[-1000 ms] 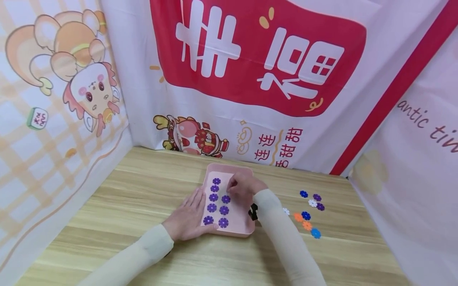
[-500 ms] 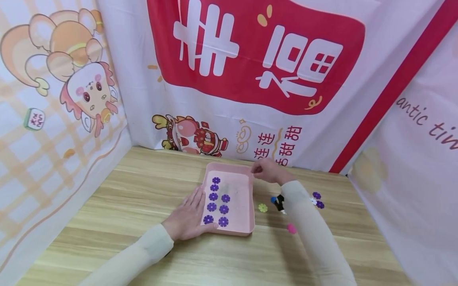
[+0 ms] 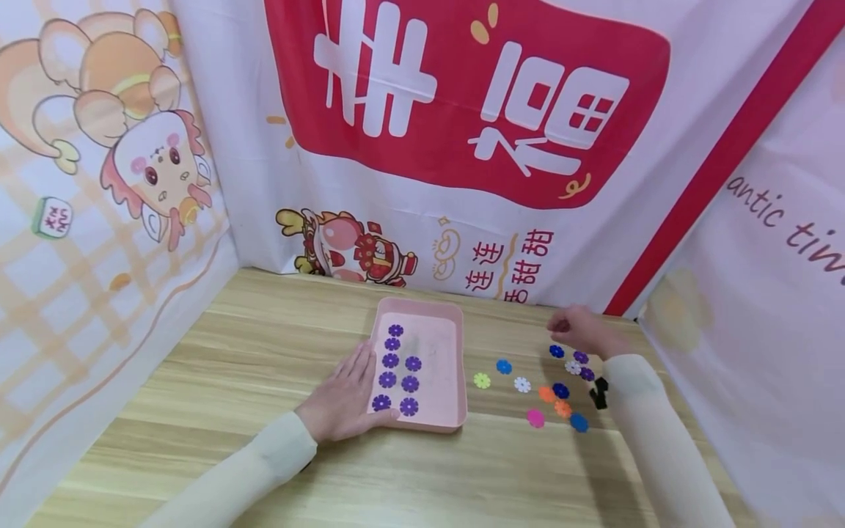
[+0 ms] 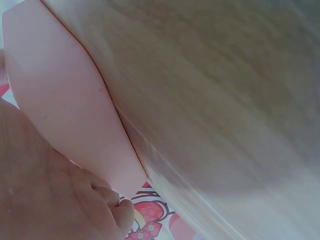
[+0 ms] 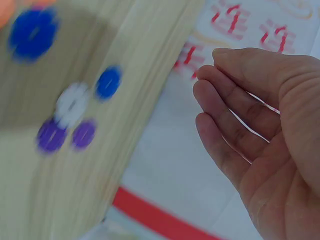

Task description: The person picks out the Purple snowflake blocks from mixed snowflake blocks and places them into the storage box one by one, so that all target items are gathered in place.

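Note:
My left hand (image 3: pixel 343 400) lies against the left side of a shallow pink tray (image 3: pixel 441 389), fingers straight along the wall and thumb over the front edge. In the left wrist view, the palm (image 4: pixel 55 195) touches the tray's outer wall (image 4: pixel 75 100). Inside the tray, purple flower-shaped discs (image 3: pixel 390 361) form two columns, the right one shorter. My right hand (image 3: pixel 584 331) hovers above the table's right side, over a dark blue disc (image 3: pixel 557 351), purple discs (image 3: pixel 581 357) and a white disc (image 3: pixel 572 367). Its fingers are loosely bent, with nothing visible between them.
Between the tray and right hand lie a yellow-green disc (image 3: pixel 482 380), a light blue disc (image 3: pixel 504 366), a white disc (image 3: pixel 522 384), a pink disc (image 3: pixel 535 418) and orange discs (image 3: pixel 562 408). A printed cloth (image 3: pixel 370 176) hangs behind the wooden table (image 3: pixel 251 352).
My right hand has moved from over the tray, across its back right corner, to the loose discs at the right. The left hand stays on the tray, and the purple columns look the same.

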`<act>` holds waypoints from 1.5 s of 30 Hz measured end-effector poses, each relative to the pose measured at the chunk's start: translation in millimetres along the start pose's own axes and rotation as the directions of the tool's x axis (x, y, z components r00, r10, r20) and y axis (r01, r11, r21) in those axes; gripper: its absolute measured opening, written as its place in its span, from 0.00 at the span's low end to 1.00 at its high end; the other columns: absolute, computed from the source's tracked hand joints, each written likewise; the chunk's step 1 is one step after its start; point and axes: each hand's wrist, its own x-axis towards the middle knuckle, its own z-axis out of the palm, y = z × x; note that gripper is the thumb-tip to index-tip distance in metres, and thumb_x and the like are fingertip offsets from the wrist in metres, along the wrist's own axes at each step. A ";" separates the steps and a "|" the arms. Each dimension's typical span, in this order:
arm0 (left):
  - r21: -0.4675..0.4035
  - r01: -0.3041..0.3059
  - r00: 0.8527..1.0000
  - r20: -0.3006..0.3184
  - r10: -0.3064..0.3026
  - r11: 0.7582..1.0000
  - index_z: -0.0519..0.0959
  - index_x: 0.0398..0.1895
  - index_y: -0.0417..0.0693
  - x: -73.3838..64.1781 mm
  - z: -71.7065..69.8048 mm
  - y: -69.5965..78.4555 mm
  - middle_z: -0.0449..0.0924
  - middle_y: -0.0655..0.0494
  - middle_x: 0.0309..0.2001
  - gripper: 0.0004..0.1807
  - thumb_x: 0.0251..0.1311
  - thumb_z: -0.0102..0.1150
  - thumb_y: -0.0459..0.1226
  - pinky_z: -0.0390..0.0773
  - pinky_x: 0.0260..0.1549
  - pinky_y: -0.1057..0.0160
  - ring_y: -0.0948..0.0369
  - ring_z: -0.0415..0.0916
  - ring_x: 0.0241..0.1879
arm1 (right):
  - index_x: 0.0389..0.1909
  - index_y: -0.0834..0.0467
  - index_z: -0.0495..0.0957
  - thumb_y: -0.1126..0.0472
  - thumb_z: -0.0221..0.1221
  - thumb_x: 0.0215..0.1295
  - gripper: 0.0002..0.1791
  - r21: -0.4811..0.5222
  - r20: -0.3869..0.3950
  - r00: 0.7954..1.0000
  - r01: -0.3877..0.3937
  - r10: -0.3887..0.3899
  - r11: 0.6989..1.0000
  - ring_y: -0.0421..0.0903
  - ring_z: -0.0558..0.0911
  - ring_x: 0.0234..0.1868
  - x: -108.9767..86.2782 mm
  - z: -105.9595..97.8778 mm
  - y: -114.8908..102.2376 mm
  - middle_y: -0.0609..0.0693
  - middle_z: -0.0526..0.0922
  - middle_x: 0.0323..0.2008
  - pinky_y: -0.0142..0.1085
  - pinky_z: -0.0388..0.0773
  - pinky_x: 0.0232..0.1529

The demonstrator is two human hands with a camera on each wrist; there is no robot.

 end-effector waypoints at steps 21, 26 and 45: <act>-0.013 0.005 1.000 0.020 -0.005 1.000 0.48 0.83 0.28 3.1 3.2 1.2 0.34 0.33 0.86 0.62 0.69 0.45 0.73 0.51 0.84 0.41 0.37 0.40 0.85 | 0.56 0.70 0.82 0.61 0.68 0.69 0.20 0.008 -0.086 0.976 -0.198 0.198 0.980 0.63 0.86 0.50 -61.2 45.5 85.4 0.66 0.87 0.48 0.60 0.85 0.54; -0.002 0.010 1.000 0.022 -0.010 1.000 0.48 0.83 0.29 4.4 4.1 1.2 0.34 0.33 0.86 0.62 0.69 0.45 0.74 0.51 0.84 0.41 0.38 0.40 0.86 | 0.57 0.70 0.81 0.61 0.69 0.69 0.21 0.011 -0.082 0.974 -0.213 0.213 0.977 0.63 0.86 0.52 -62.8 56.3 95.1 0.66 0.87 0.50 0.61 0.85 0.56; -0.004 0.008 1.000 0.022 -0.008 1.000 0.48 0.83 0.28 1.2 0.1 -1.3 0.35 0.32 0.85 0.63 0.69 0.45 0.74 0.50 0.84 0.41 0.38 0.39 0.86 | 0.53 0.71 0.83 0.69 0.68 0.68 0.15 0.040 -0.097 0.983 -0.151 0.155 0.988 0.59 0.88 0.48 -58.6 65.5 94.4 0.67 0.88 0.49 0.57 0.88 0.53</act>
